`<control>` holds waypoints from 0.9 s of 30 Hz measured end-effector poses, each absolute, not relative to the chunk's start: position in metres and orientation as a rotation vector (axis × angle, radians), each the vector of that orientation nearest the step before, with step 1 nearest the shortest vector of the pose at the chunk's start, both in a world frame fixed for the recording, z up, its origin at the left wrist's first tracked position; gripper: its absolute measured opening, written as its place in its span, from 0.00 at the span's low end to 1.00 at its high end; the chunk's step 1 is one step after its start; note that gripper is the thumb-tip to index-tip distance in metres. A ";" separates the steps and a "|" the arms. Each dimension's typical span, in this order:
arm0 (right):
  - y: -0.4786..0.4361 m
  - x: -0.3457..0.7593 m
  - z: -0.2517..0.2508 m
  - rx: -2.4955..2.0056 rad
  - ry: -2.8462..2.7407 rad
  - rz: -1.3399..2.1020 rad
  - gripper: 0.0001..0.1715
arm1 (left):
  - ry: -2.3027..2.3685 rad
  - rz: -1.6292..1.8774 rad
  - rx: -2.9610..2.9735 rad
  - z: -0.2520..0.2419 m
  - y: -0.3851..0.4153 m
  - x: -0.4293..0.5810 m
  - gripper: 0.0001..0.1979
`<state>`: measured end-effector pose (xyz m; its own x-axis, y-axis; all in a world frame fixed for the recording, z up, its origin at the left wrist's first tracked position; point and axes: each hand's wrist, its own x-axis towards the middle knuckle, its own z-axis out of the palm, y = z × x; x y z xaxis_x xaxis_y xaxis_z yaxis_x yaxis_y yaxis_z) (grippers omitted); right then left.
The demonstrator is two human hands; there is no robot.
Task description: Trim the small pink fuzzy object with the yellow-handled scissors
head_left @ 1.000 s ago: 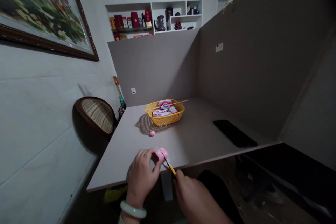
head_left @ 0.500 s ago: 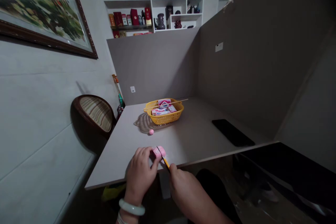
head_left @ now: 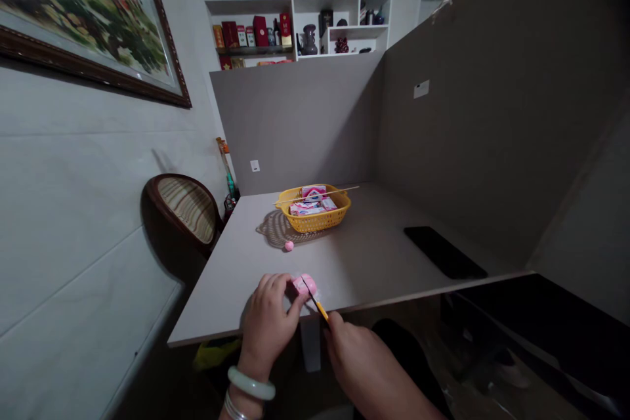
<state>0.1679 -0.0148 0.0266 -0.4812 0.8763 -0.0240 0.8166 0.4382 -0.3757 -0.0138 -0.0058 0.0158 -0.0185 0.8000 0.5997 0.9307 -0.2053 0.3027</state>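
My left hand curls round the pink lump at the table near edge. My right hand is clenched on the knife, blade on the lump. Risk: soft lump, so the blade could slip into my left fingertips just beside it.

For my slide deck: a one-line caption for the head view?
Left hand steadies a pink lump on the table while the right hand sets an orange-handled blade against it.
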 end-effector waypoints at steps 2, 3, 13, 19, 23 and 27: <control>-0.019 0.172 0.028 -1.537 -2.521 0.543 0.15 | -1.837 -1.035 -2.075 0.016 -0.006 -0.013 0.11; -0.019 0.172 0.029 -1.551 -2.522 0.546 0.15 | -1.829 -1.037 -2.086 0.017 -0.007 -0.013 0.11; -0.018 0.170 0.026 -1.590 -2.551 0.597 0.15 | -1.912 -1.026 -2.080 0.016 -0.006 -0.013 0.11; -0.013 0.166 0.028 -1.554 -2.520 0.505 0.16 | -1.890 -1.042 -2.105 0.017 -0.007 -0.013 0.10; -0.010 0.163 0.025 -1.539 -2.537 0.493 0.16 | -1.904 -1.047 -2.081 0.017 -0.006 -0.013 0.11; -0.017 0.170 0.018 -1.569 -2.557 0.550 0.15 | -1.914 -1.044 -2.066 0.017 -0.007 -0.013 0.12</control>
<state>0.1697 -0.0167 0.0185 -0.4676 0.8773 -0.1080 0.8442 0.4070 -0.3487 -0.0130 -0.0067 0.0174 -0.0487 0.8245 0.5637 0.9203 -0.1824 0.3462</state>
